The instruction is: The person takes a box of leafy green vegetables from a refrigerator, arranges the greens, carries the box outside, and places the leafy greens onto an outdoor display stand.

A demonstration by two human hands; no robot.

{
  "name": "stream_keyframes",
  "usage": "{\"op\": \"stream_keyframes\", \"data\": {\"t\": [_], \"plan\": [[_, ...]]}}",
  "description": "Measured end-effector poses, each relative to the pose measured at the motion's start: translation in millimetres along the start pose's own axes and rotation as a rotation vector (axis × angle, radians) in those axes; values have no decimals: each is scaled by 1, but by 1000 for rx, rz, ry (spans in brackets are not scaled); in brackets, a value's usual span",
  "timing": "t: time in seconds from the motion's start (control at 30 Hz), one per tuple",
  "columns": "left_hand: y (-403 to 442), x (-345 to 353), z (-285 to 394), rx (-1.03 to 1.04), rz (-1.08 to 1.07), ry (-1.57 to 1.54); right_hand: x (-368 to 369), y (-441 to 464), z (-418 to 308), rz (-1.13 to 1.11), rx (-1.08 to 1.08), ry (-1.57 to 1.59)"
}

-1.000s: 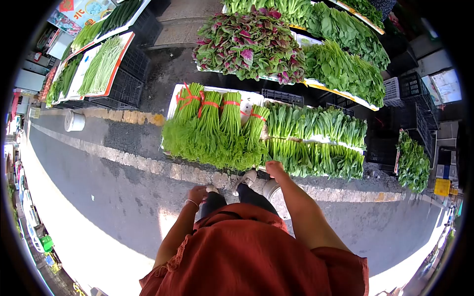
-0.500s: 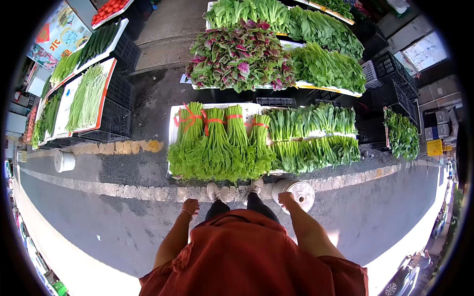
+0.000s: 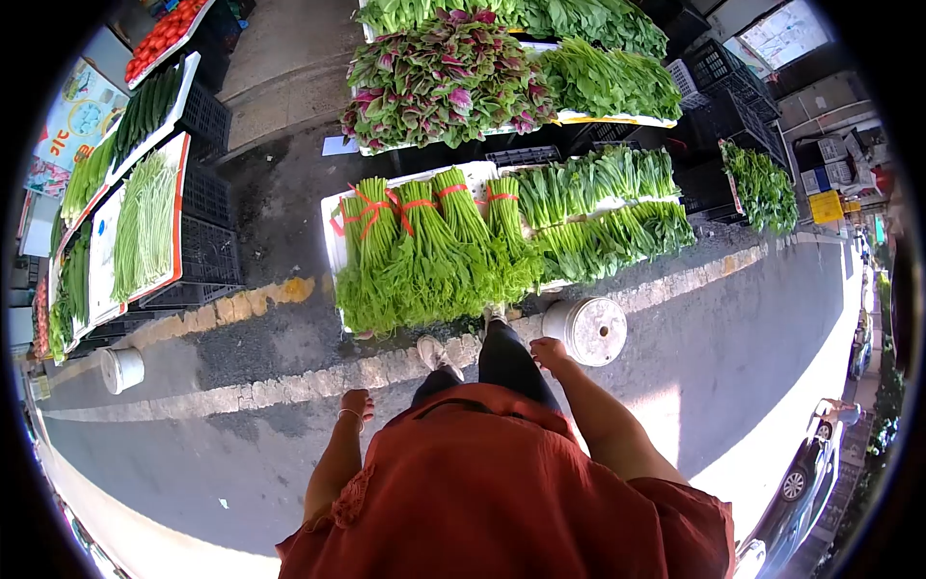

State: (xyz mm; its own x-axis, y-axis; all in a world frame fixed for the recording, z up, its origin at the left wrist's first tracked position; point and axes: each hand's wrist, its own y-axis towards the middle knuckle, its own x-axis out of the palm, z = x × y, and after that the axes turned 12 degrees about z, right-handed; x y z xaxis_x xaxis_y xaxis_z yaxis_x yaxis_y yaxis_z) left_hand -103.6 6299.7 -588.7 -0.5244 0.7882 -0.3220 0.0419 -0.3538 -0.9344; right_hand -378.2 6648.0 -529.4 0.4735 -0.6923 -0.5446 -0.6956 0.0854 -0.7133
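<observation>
My left hand (image 3: pixel 357 405) hangs at my left side over the pavement, its fingers curled in a loose fist, with a bracelet at the wrist. My right hand (image 3: pixel 550 353) is also curled closed, beside the white round bucket (image 3: pixel 595 331); nothing shows in either hand. In front of my feet lie bunches of leafy green stalks (image 3: pixel 424 261) bound with red ties. Rows of leafy greens (image 3: pixel 617 236) lie to their right on the same white tray (image 3: pixel 333 227).
Behind are red-and-green amaranth (image 3: pixel 449 87) and more leafy greens (image 3: pixel 608 82). At left, long beans (image 3: pixel 145 227), cucumbers (image 3: pixel 149 111) and tomatoes (image 3: pixel 164 39) sit on crates. A white bucket (image 3: pixel 122 370) stands at left. A car (image 3: pixel 796 482) is at lower right.
My view has tilted and shifted, and the stall appears higher in it. My feet have moved, one now close to the tray. Both hands remain curled at my sides.
</observation>
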Motion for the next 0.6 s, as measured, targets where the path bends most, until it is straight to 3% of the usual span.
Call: {"op": "stream_keyframes", "data": {"t": [0.07,0.1,0.2,0.4,0.47,0.6], "plan": [[-9,-2,7,34,-56,-67,9,14,3,-74,48,-371],[-10,0,4,43,-74,-195,11,12,0,-70,50,-370],[-4,5,-9,29,-113,-154,15,2,4,-8,66,-187],[-5,-2,-11,-37,-142,-176,32,8,4,-15,-57,-172],[-17,2,-2,105,-35,-201,38,17,-2,144,-266,-273],[24,-6,-13,93,-65,-144,40,10,-13,285,-313,-362]]}}
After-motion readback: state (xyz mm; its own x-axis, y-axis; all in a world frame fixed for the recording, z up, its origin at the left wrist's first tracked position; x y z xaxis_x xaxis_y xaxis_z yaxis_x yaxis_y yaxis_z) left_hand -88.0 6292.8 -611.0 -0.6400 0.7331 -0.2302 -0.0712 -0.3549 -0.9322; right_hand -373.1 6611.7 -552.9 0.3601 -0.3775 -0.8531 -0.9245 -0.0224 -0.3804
